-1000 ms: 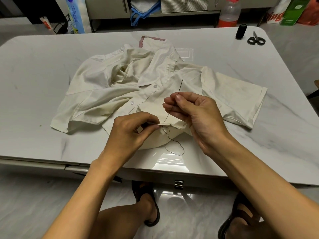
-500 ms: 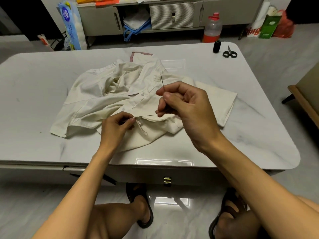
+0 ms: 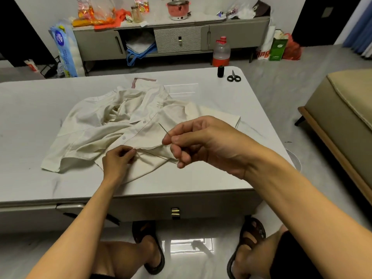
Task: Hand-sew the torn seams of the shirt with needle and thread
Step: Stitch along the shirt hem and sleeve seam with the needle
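**Clerk:** Item one: location and handling?

**Keeper:** Crumpled cream short-sleeved button shirt (image 3: 94, 125), spread over the middle of the pale marbled worktop (image 3: 30, 109), hem reaching toward the near edge. Soft, light and limp. Judged apt to slide and bunch on the glossy top, so take hold right beside the seam being worked.

**Clerk:** Hands and tools?

**Keeper:** Left hand (image 3: 118, 161): thumb and fingertips closed in a pinch on a fold of the shirt by the near edge.
Fine dark thread (image 3: 159, 155): appears to run from that fold toward the right hand. Liable to tangle, or to snap if jerked.
Thin steel needle (image 3: 163, 128): stiff, sharp, slippery, easily dropped. Best held mid-shaft.
Right hand (image 3: 203, 141): raised above the shirt, thumb and forefinger nipping the needle, remaining fingers curled in.

**Clerk:** Sundries?

**Keeper:** Black thread spool (image 3: 220, 71) and small black-handled scissors (image 3: 234, 77), side by side at the far right corner, well apart from the shirt.

**Clerk:** Legible writing?

**Keeper:** Blue wrapped pack (image 3: 66, 49), on the floor beyond the far left corner: print too small to read. White bag (image 3: 263, 53), beyond the far right corner: red letters "ing" only.
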`<action>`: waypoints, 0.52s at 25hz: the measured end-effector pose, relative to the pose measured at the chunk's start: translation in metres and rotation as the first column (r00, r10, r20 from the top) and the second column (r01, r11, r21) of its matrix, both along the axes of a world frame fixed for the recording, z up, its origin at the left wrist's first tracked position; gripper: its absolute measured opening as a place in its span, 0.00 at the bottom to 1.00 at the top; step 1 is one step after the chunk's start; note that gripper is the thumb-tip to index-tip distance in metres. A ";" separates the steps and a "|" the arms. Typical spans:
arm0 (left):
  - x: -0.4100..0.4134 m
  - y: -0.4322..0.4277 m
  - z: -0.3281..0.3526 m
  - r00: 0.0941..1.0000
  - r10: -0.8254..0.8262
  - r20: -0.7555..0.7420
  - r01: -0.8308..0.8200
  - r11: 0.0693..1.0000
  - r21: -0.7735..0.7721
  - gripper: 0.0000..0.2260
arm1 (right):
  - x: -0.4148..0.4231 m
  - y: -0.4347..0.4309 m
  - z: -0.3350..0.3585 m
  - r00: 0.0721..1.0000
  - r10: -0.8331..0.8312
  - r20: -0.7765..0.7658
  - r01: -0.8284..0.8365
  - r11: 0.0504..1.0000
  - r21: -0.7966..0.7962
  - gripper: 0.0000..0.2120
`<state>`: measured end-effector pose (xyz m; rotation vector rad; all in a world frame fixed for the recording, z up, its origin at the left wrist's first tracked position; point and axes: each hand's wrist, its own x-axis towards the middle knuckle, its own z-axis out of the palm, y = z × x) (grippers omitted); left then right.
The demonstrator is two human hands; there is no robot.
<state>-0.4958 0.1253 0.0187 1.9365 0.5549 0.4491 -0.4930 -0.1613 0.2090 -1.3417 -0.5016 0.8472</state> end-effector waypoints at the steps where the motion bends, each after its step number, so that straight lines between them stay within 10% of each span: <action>1: 0.000 0.000 0.000 1.000 0.002 0.002 -0.002 1.000 -0.002 0.04 | 0.000 -0.002 0.000 0.999 0.036 -0.013 -0.037 0.999 -0.032 0.07; 6: -0.008 -0.002 0.007 0.998 0.000 0.058 -0.006 0.995 0.098 0.04 | 0.008 0.004 -0.014 0.999 -0.037 -0.007 0.036 0.996 -0.078 0.07; 13: -0.028 0.000 0.020 0.896 -0.361 0.259 0.164 0.810 0.563 0.03 | 0.030 0.065 -0.075 0.850 -0.342 0.400 0.411 0.906 -0.100 0.08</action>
